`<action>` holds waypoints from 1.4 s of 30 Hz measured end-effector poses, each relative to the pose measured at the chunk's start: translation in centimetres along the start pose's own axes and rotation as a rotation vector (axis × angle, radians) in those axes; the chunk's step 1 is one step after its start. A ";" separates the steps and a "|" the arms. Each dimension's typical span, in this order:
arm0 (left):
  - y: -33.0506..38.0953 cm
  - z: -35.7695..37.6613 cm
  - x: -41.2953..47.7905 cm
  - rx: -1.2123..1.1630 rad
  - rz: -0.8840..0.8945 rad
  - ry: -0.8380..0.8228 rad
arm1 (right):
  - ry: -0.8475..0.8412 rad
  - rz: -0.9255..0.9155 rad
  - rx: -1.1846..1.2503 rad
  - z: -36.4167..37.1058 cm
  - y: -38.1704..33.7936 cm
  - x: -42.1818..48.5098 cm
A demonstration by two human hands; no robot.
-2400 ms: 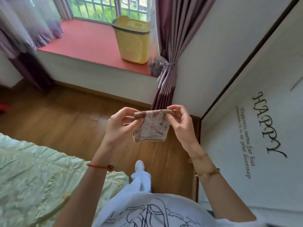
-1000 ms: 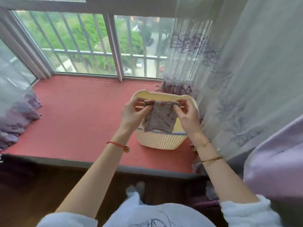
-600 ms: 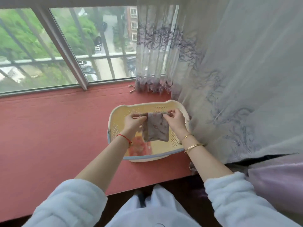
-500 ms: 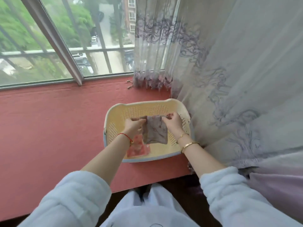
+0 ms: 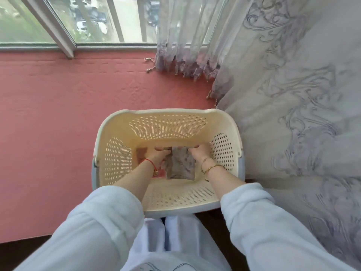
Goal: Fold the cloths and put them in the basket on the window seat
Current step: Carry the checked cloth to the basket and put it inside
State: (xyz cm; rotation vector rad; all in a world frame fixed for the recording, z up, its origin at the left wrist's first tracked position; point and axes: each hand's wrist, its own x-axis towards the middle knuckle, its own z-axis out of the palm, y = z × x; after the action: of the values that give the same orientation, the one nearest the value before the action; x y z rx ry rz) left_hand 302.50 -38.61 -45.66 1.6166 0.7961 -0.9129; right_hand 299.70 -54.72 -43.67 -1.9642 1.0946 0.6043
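I see both hands down inside the basket, which stands on the red window seat with its right side against the curtain. The left hand pinches the far left corner of the folded cloth, fingers curled over its edge. The right hand grips the far right corner the same way. The cloth lies low in the basket between my wrists, at or just above the floor; I cannot tell which. A reddish cloth lies on the basket floor, partly under the left hand.
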 end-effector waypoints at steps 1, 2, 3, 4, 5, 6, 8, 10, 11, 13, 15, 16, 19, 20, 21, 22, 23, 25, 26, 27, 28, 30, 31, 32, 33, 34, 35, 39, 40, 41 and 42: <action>-0.3 0.0 0.6 0.030 -0.006 0.029 | -0.023 0.017 -0.022 0.3 0.2 0.5; -0.6 0.0 0.9 0.058 -0.008 0.055 | -0.037 0.022 -0.035 0.6 0.4 0.8; -0.8 0.0 1.6 0.071 -0.007 0.077 | -0.042 0.027 -0.038 0.9 0.5 1.4; -1.0 0.1 2.2 0.075 -0.007 0.092 | -0.033 0.027 -0.034 1.2 0.5 1.9; -1.1 0.1 2.7 0.071 -0.005 0.099 | -0.020 0.022 -0.026 1.4 0.5 2.3; -1.2 0.1 3.0 0.068 -0.008 0.095 | -0.006 0.011 -0.025 1.6 0.5 2.5; -1.2 0.1 3.5 0.095 0.004 0.069 | 0.006 -0.016 -0.021 1.9 0.5 2.9; -1.0 0.0 3.6 0.160 0.033 0.061 | 0.001 -0.035 -0.002 2.0 0.6 3.1; -0.9 -0.1 3.5 0.181 0.041 0.059 | -0.004 -0.029 0.006 2.1 0.7 3.2; -0.8 -0.2 3.3 0.204 0.041 0.048 | -0.031 0.002 -0.018 2.1 0.7 3.0; -0.6 -0.5 2.9 0.218 0.040 0.035 | -0.070 0.011 -0.072 1.9 0.7 2.7; -0.5 -0.7 2.5 0.227 0.040 0.033 | -0.080 0.011 -0.084 1.8 0.6 2.5; 0.1 -1.7 1.3 0.212 0.077 0.031 | -0.086 0.011 -0.074 1.3 0.0 1.7; 0.3 -2.1 0.8 0.190 0.091 0.026 | -0.093 0.006 -0.063 1.1 -0.2 1.4; 0.5 -2.7 0.0 0.170 0.109 0.021 | -0.109 0.000 -0.030 0.9 -0.5 0.8; 0.7 -3.2 -0.9 0.161 0.126 0.016 | -0.136 -0.009 0.017 0.6 -0.7 0.2; 0.8 -3.7 -1.7 0.156 0.145 0.011 | -0.166 -0.016 0.066 0.4 -1.0 -0.5; 0.9 -4.6 -3.3 0.119 0.181 0.008 | -0.206 -0.032 0.137 0.0 -1.5 -1.9; 1.1 -5.0 -4.2 0.093 0.191 0.011 | -0.217 -0.039 0.171 -0.2 -1.7 -2.7; 1.2 -5.4 -5.2 0.074 0.197 0.014 | -0.229 -0.044 0.213 -0.4 -1.9 -3.6; 1.3 -5.7 -6.2 0.065 0.204 0.011 | -0.241 -0.049 0.258 -0.7 -2.1 -4.6; 1.4 -6.5 -8.2 0.069 0.228 -0.029 | -0.241 -0.062 0.351 -1.5 -2.4 -6.6; 1.4 -7.0 -9.3 0.061 0.243 -0.060 | -0.237 -0.076 0.400 -1.9 -2.5 -7.6; 1.4 -7.4 -10.4 0.033 0.261 -0.089 | -0.234 -0.092 0.446 -2.3 -2.6 -8.6; 1.4 -7.8 -11.4 -0.015 0.282 -0.113 | -0.233 -0.107 0.484 -2.7 -2.6 -9.5; 1.4 -8.1 -12.4 -0.062 0.304 -0.130 | -0.228 -0.121 0.511 -3.3 -2.6 -10.6; 1.4 -8.5 -13.5 -0.093 0.331 -0.145 | -0.218 -0.141 0.534 -3.7 -2.4 -11.6; 1.4 -9.7 -18.1 -0.134 0.464 -0.200 | -0.159 -0.257 0.604 -5.2 -1.5 -15.8; 1.2 -10.0 -19.3 -0.132 0.497 -0.214 | -0.138 -0.283 0.627 -5.6 -1.1 -17.0; 1.0 -10.4 -20.6 -0.127 0.532 -0.229 | -0.117 -0.313 0.653 -5.9 -0.6 -18.3; 0.6 -10.7 -21.9 -0.122 0.563 -0.244 | -0.095 -0.342 0.675 -6.1 0.0 -19.7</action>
State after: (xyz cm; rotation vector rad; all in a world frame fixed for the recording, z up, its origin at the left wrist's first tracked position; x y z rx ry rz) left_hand 294.16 -29.27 -24.74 1.4729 0.1989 -0.6211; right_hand 289.74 -50.26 -26.18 -1.4577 0.7443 0.1102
